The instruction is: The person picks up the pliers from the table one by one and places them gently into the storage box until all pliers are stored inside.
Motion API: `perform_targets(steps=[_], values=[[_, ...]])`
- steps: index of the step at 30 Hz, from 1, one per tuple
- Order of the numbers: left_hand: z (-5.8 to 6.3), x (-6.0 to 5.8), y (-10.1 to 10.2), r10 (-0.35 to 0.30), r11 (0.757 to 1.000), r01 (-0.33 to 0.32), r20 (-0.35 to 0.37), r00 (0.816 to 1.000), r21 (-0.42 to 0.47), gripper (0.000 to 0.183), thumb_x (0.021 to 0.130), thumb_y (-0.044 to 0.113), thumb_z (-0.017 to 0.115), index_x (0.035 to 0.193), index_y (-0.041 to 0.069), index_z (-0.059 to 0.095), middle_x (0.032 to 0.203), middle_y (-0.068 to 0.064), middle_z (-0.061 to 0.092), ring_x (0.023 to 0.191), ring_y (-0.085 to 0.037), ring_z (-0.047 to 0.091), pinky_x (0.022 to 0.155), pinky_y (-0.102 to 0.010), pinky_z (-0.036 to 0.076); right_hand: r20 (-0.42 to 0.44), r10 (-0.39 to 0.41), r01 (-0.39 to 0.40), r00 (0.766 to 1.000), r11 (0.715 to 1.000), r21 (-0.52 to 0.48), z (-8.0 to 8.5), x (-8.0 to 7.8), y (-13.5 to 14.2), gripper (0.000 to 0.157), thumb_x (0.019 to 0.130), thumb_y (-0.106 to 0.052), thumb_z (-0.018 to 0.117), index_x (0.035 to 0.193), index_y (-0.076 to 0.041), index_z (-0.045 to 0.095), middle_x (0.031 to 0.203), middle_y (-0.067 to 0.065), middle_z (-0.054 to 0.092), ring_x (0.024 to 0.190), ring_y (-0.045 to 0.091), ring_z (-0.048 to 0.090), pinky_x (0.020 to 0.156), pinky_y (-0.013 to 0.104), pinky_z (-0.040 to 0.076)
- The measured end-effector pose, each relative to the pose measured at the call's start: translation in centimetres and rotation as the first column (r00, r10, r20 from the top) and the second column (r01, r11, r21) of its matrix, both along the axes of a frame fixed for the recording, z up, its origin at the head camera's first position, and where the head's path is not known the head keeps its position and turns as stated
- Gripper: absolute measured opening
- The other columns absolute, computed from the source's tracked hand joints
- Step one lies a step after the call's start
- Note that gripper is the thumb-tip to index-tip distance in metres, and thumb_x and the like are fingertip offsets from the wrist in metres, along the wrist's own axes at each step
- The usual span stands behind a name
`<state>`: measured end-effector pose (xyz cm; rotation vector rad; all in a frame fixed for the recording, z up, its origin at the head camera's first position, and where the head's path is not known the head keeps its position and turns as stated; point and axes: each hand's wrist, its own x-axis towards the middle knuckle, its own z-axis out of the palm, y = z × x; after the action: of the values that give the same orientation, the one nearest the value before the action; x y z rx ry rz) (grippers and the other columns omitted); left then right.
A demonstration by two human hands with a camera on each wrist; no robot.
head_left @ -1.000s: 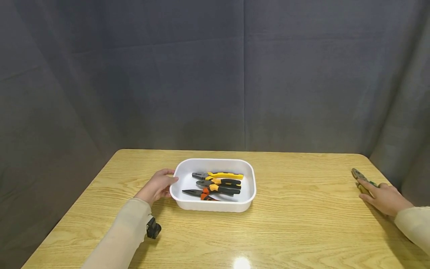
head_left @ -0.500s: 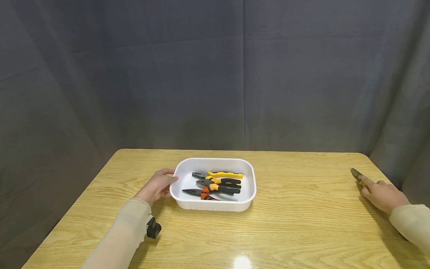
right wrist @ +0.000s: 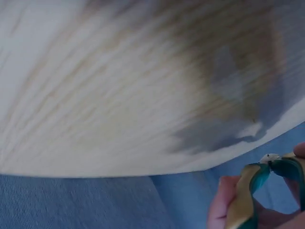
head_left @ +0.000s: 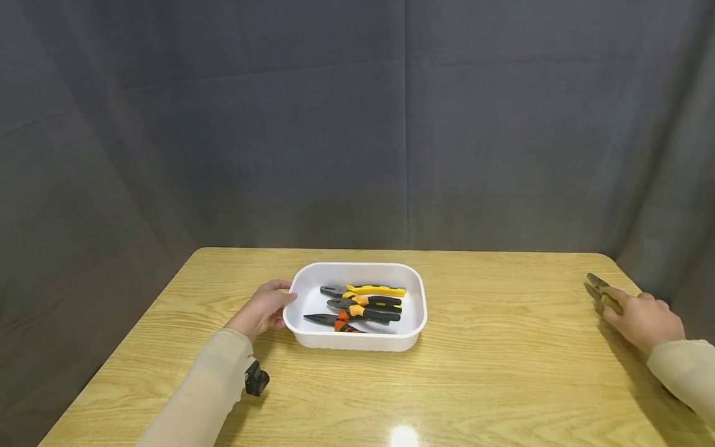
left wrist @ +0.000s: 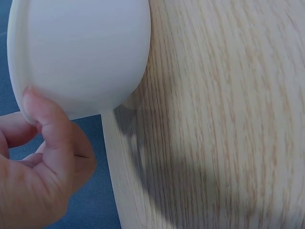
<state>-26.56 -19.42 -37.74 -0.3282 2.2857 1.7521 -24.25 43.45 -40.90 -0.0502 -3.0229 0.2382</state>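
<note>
My left hand (head_left: 268,307) grips the left end of a white plastic tray (head_left: 357,343), thumb over the rim and fingers under it. The left wrist view shows the thumb pressed on the tray's wall (left wrist: 86,57). Inside lie yellow-handled pliers (head_left: 377,290), pliers with black and yellow grips (head_left: 374,315), and long-nose pliers (head_left: 321,319) with red and black grips. Far to the right, my right hand (head_left: 645,320) holds another pair of pliers (head_left: 598,282), its head pointing away. In the right wrist view its green and yellow handles (right wrist: 244,191) stand spread between fingers and thumb.
A wood-grain table (head_left: 503,385) lies under everything, its right edge close by the right hand. Dark grey curtain (head_left: 357,124) hangs behind and at both sides. A small black camera (head_left: 256,379) sits on the left wrist.
My right hand has shifted slightly left and turned the pliers in its grip, so the head shows at a new angle. The left hand and tray stay in place.
</note>
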Motion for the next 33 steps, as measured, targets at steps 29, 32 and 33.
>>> perform_targets(steps=[29,32,33], values=[[0.1,0.0,0.1,0.004,1.0,-0.004,0.017,1.0,-0.005,0.039,0.099,0.005,0.05,0.136,-0.005,0.041,0.086,-0.012,0.06,0.055,-0.012,0.052,0.048,-0.02,0.043,-0.286,0.297,-0.277,0.911,0.955,0.108,2.5,2.1,-6.5,0.042,0.087,-0.011,0.069,0.127,-0.009,0.055,0.08,0.02,0.049,0.059,0.026,0.043,0.042,0.035,0.036],[0.1,0.1,0.1,-0.001,1.0,0.001,0.015,1.0,-0.002,0.039,0.099,0.005,0.05,0.136,-0.005,0.04,0.082,-0.009,0.059,0.054,-0.011,0.052,0.047,-0.019,0.043,-0.324,0.329,-0.303,0.887,0.944,0.132,2.8,2.2,-7.2,0.042,0.085,-0.009,0.07,0.125,-0.01,0.056,0.081,0.02,0.05,0.06,0.026,0.043,0.044,0.037,0.037],[0.1,0.1,0.1,-0.003,1.0,0.003,0.014,1.0,-0.002,0.039,0.099,0.004,0.05,0.136,-0.005,0.04,0.081,-0.009,0.059,0.053,-0.011,0.052,0.047,-0.019,0.043,-0.334,0.34,-0.311,0.879,0.94,0.138,2.9,2.2,-7.4,0.042,0.084,-0.009,0.07,0.124,-0.01,0.057,0.081,0.02,0.05,0.06,0.026,0.044,0.044,0.038,0.038]])
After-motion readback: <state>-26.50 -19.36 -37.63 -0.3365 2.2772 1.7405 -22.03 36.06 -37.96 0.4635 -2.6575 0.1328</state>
